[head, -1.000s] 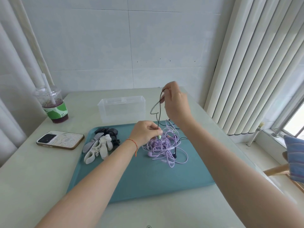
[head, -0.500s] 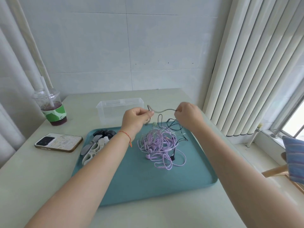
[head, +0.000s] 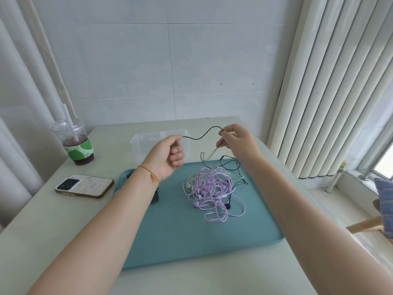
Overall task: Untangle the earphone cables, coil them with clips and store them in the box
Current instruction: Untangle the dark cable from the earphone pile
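A black earphone cable [head: 202, 136] stretches in a wavy line between my two hands, held above the table. My left hand [head: 168, 155] grips one part of it in curled fingers. My right hand [head: 236, 141] pinches it farther along, and from there the cable drops to the tangle. The tangle of purple, green and black earphone cables [head: 212, 188] lies on the teal tray [head: 191, 237]. The clear plastic box [head: 146, 141] stands open behind the tray, partly hidden by my left hand. My left forearm hides most of the clips [head: 155, 199].
A phone [head: 84, 186] lies face down on the table left of the tray. A lidded drink cup [head: 74, 141] with a straw stands at the back left. Vertical blinds [head: 331, 86] hang to the right, and a wooden chair with a blue cushion [head: 382, 207] sits beyond the table's right edge.
My hands have drawn apart, and the black cable now spans a longer stretch between them. One second ago my right hand held it up high while my left hand rested on the tangle.
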### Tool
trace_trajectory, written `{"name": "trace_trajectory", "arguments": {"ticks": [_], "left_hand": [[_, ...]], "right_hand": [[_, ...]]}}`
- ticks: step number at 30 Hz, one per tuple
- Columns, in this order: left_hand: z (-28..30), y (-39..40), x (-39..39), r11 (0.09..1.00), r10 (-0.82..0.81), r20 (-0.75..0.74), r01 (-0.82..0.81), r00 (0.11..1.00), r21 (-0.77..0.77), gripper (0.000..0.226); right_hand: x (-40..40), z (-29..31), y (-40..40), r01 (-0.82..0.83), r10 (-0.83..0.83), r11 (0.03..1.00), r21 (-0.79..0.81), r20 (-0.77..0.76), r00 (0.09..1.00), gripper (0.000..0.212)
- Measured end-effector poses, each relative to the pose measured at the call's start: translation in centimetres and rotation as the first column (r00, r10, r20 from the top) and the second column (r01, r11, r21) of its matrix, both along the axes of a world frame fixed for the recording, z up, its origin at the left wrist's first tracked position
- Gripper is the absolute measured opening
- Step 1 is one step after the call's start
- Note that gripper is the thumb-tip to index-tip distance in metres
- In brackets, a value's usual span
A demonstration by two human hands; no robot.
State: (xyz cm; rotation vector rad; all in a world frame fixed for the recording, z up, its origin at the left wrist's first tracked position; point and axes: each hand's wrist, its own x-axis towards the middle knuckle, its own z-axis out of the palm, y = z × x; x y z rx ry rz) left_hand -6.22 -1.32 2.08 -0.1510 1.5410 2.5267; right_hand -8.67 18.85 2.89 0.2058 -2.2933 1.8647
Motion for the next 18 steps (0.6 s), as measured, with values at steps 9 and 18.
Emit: {"name": "trace_trajectory", "arguments": {"ticks": [9, 18], "left_hand": [[0.4, -0.6, 2.0, 0.952, -0.117, -0.129, 0.148, 0.985, 0.269, 0.05], [-0.4, -5.5, 0.9, 0.786, 0.487, -0.018, -0.428, 0.873, 0.446, 0.036]], "right_hand": [[0.4, 1.2, -3.5, -0.109, 0.099, 0.947, 0.304, 0.047, 0.994, 0.011], [-0.3, 0.7, -1.9, 0.01, -0.043, 0.78, 0.626, 0.037, 0.998, 0.017]]}}
